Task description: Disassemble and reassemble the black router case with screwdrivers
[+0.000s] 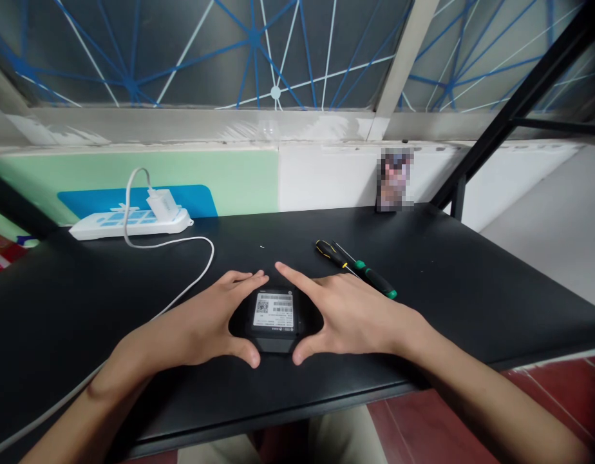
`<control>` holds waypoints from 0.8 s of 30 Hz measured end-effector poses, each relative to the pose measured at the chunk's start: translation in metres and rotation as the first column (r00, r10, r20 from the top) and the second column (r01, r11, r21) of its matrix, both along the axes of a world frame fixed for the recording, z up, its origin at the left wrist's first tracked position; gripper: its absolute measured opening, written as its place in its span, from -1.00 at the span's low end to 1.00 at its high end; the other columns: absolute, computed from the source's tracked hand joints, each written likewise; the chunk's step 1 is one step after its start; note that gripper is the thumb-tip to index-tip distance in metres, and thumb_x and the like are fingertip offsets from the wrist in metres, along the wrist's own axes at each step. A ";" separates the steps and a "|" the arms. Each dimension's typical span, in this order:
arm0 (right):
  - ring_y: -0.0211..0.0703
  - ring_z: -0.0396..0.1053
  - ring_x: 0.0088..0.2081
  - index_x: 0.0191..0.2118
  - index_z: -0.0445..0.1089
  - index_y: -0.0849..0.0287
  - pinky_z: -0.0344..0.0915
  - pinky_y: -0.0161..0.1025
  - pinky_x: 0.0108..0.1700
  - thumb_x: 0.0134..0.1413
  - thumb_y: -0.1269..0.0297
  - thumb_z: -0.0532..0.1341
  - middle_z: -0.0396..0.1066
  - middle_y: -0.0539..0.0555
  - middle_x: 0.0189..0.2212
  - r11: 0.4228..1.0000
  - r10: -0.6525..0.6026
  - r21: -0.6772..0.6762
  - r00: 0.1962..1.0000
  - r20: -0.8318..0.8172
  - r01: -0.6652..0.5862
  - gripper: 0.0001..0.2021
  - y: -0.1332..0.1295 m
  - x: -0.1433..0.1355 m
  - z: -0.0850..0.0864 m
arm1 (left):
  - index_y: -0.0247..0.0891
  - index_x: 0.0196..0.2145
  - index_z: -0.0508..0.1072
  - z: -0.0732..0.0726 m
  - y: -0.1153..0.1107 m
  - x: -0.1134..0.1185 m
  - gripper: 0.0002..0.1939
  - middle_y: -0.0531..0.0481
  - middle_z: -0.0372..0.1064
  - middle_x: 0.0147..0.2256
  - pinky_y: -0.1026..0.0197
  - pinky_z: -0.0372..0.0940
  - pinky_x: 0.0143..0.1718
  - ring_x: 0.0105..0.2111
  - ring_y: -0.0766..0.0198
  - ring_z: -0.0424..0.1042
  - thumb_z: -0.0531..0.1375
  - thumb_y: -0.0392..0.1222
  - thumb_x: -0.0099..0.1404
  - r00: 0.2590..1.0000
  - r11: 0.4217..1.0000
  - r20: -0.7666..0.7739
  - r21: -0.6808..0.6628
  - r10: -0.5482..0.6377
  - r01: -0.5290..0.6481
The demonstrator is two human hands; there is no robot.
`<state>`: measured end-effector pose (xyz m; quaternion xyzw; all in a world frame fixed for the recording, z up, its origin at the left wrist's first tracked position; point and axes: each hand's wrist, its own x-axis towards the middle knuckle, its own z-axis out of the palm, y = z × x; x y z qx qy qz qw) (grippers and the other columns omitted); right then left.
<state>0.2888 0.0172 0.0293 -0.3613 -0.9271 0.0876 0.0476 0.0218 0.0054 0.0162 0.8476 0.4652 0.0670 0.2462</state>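
Note:
A black box-shaped device (273, 346) lies on the black table with a white printed label (274, 311) facing up. My left hand (205, 319) curves around its left side, thumb by the front left corner and fingers near the back left corner. On the right side is my right hand (350, 312), its thumb by the front right corner and its index finger stretched out past the back edge. Both hands have their fingers apart. Whether the fingertips touch the dark casing is hard to tell.
Behind my right hand lie a black-and-yellow screwdriver (330, 254) and a green-and-black screwdriver (377, 280). A white power strip (128, 224) with a plugged-in charger (163, 205) stands at the back left, its white cable (194, 283) running past my left arm. A blurred upright item (394, 180) leans at the wall.

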 end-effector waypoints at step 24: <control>0.03 0.45 0.10 0.26 0.27 0.14 0.34 0.03 0.17 0.27 0.04 0.19 0.55 0.14 0.04 0.987 -0.153 -0.005 0.921 -0.358 0.163 -0.48 0.038 0.013 -0.011 | -0.24 0.32 0.17 0.002 0.000 0.017 -0.06 -0.24 0.24 0.20 -0.19 0.17 0.19 0.17 -0.20 0.23 0.36 0.25 0.13 0.996 0.973 -0.070 0.218 -0.061 0.075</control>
